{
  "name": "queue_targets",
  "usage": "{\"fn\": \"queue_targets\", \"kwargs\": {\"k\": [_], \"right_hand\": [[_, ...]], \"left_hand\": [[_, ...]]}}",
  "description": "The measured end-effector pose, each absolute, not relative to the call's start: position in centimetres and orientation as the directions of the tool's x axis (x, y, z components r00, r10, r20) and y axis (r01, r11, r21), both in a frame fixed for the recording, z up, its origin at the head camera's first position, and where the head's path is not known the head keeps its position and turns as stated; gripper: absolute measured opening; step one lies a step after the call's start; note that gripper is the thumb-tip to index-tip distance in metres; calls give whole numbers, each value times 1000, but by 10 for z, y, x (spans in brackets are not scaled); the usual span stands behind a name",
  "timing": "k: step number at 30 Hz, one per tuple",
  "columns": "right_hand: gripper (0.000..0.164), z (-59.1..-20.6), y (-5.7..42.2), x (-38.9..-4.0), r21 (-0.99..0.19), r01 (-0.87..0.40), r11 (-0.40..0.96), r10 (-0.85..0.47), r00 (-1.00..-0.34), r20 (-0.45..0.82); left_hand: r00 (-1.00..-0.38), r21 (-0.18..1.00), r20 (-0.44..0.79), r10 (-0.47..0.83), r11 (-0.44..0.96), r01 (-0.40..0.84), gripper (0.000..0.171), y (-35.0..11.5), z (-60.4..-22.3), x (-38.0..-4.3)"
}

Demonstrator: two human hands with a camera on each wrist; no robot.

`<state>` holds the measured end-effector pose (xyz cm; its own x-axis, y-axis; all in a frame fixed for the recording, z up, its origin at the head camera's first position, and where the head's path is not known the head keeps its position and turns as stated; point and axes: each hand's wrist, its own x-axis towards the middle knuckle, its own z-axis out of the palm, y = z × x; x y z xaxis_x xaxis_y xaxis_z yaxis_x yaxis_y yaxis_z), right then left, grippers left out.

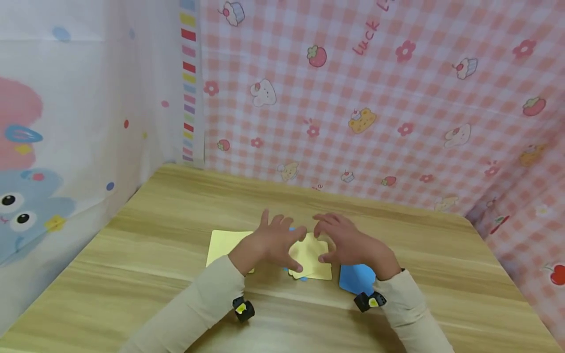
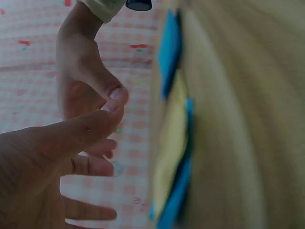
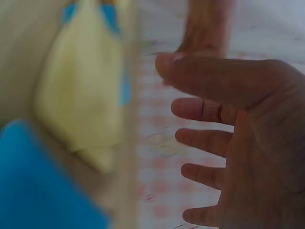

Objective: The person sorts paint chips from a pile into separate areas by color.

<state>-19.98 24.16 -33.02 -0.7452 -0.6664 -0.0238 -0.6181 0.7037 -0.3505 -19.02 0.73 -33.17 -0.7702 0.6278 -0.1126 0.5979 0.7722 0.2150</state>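
My left hand (image 1: 278,240) and right hand (image 1: 346,240) hover above the table, facing each other with fingers spread and nothing held. Between and below them lies a pile of thin yellow sheets (image 1: 313,257), with blue edges (image 2: 178,200) poking out from underneath. Another yellow sheet (image 1: 222,245) sits to the left, partly hidden by my left hand and wrist. On the right, a blue sheet (image 1: 355,278) is partly covered by my right wrist. In the left wrist view, the thumbs of both hands overlap above the pile.
The wood-grain table (image 1: 145,255) reaches back to a pink checked cloth (image 1: 282,117) hanging behind it. A white printed cloth (image 1: 110,88) hangs along the left side. Each wrist carries a small black camera (image 1: 243,310).
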Motion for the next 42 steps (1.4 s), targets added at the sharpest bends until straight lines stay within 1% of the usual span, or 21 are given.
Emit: {"fn": "queue_targets", "kwargs": {"k": [3,6,9,12,16,25,33,35,38,40,42], "right_hand": [[39,-352,249,-206,-402,-570,717,-659,-743,-121],[39,-361,253,-211,-435,-554,710,-665,-730,-156],[39,-366,254,-215,-458,-541,705,-671,-717,-187],[38,-369,252,-218,-476,-538,695,-683,-701,-205],[36,-370,246,-220,-474,-556,683,-697,-689,-196],[37,-370,237,-214,-402,-614,679,-709,-691,-141],[50,-370,234,-208,-372,-615,695,-700,-696,-159],[52,-370,233,-208,-359,-622,696,-702,-694,-158],[52,-369,230,-206,-326,-646,691,-710,-690,-139],[52,-363,228,-203,-299,-657,692,-710,-695,-116],[52,-354,226,-200,-273,-662,698,-702,-708,-77]], "left_hand": [[-780,150,-182,599,800,580,72,17,-347,-187],[-788,69,-213,578,813,578,80,25,-355,-182],[-798,-1,-212,564,817,577,82,29,-359,-179],[-806,-22,-203,557,820,572,80,31,-361,-179],[-802,-7,-196,564,817,576,77,29,-359,-182],[-793,81,-213,571,819,568,76,24,-358,-188],[-775,109,-210,596,802,588,71,20,-357,-195],[-771,127,-201,604,796,591,66,17,-356,-198],[-766,149,-185,616,788,598,49,13,-351,-201],[-762,176,-167,626,779,602,39,8,-344,-202],[-757,199,-136,639,766,611,35,3,-334,-201]]}}
